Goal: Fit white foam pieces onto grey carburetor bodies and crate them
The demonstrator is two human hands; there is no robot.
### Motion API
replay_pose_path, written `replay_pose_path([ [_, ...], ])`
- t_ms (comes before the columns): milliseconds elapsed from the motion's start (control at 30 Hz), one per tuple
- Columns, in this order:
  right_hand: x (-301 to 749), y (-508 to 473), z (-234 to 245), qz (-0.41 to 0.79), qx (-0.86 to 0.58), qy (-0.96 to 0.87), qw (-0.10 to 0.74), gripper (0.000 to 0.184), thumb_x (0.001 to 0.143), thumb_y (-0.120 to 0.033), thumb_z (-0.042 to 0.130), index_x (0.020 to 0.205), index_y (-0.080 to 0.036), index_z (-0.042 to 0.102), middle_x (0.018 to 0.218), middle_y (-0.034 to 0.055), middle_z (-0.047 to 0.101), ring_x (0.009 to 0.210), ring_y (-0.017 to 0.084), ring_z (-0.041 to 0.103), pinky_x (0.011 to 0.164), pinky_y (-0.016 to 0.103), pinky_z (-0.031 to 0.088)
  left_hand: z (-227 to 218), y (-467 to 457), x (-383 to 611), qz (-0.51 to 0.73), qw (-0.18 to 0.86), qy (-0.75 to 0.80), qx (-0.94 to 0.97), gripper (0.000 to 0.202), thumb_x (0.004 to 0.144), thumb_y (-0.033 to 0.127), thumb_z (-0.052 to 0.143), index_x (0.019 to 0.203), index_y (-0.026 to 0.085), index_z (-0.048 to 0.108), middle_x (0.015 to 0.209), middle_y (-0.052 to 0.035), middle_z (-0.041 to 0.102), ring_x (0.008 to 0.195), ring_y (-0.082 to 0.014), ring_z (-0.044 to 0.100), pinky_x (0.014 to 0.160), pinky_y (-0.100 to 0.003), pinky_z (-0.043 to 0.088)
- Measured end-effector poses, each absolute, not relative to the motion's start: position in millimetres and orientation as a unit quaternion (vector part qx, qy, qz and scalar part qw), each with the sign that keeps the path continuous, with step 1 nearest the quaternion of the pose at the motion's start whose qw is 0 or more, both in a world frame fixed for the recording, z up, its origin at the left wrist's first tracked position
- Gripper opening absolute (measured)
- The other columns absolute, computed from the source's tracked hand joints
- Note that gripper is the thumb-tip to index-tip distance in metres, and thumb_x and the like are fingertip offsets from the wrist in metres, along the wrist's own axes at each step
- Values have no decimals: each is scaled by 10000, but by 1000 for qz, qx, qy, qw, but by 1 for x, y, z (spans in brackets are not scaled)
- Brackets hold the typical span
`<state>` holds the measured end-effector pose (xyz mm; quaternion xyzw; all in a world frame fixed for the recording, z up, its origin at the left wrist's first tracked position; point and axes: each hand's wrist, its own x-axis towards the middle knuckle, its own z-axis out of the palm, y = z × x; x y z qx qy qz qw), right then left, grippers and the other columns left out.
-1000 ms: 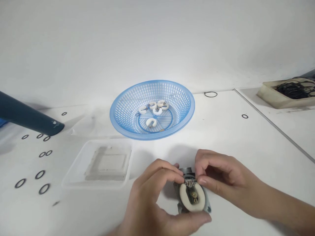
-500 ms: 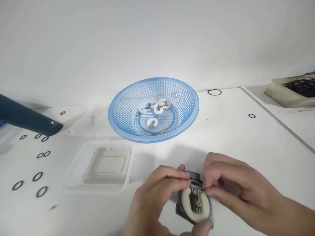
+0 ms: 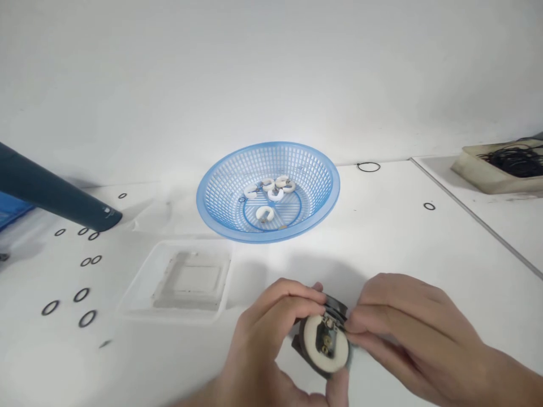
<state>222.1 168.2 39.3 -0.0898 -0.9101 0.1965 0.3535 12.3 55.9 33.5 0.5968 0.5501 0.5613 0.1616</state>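
My left hand [image 3: 271, 339] grips a round dark housing [image 3: 303, 350], fingers over its upper left and thumb at its lower edge. Inside the housing sits a cream C-shaped ring [image 3: 313, 342], with small brass parts [image 3: 326, 342] in its gap and a metal fitting at the top. At the housing's upper right, my right hand [image 3: 407, 322] has thumb and fingertips pinched together against the edge. Whatever those fingertips hold, if anything, is hidden. Beyond the hands stands a blue mesh basket [image 3: 203, 203] with several white C-shaped rings [image 3: 265, 213] in it.
A clear shallow tray [image 3: 136, 294] lies left of the hands. Several black rubber rings [image 3: 87, 319] are scattered at left, near a dark teal cylinder [image 3: 63, 192]. At far right, a cream bin [image 3: 470, 172] holds tangled black cords. A thin black loop [image 3: 368, 167] lies by the wall.
The housing has shifted slightly left in my hands. My right hand's fingers have drawn closer together at its upper right edge. The camera view has moved a little.
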Motion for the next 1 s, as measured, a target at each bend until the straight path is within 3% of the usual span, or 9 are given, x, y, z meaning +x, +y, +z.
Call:
replay_pose_path([
  [200,226,168,39,118,-64,-924,358,119,1103,-14,687,1057,-117,726,902,67,661,789,210,543,695,376,449,39,59,6,545,157,518,640,436,725,163,801,1155,226,778,1135,-67,814,1051,-249,874,891,-319,770],
  [333,225,167,41,101,-60,-928,353,134,1090,-11,686,1062,-140,709,884,56,659,769,213,562,689,377,465,45,61,-3,531,178,494,665,519,699,121,802,1205,226,759,1163,-69,814,1054,-254,873,941,-352,771],
  [533,220,167,45,248,-103,-908,322,91,1187,-188,641,1113,-213,687,895,28,685,766,183,646,700,307,555,45,61,0,530,209,518,638,491,656,93,824,1120,236,754,1107,-56,810,1013,-248,881,841,-293,770],
  [700,215,162,52,363,-170,-862,309,123,1098,-145,686,1056,-257,716,917,8,690,764,145,713,663,216,601,45,62,3,540,204,520,630,536,609,59,852,1096,252,738,1088,-26,817,965,-221,879,859,-290,770],
  [833,212,161,56,373,-208,-856,291,158,1064,-167,665,937,-254,700,812,-14,641,664,130,676,576,201,561,44,62,0,520,191,531,641,530,591,81,906,1063,254,740,1091,-8,833,952,-201,883,902,-265,757],
  [1000,213,162,51,456,-229,-816,272,178,1105,-231,708,929,-256,723,834,-16,651,695,133,661,618,214,536,44,63,-2,506,196,540,643,607,540,49,933,1073,264,741,1103,15,837,933,-181,880,778,-197,739],
])
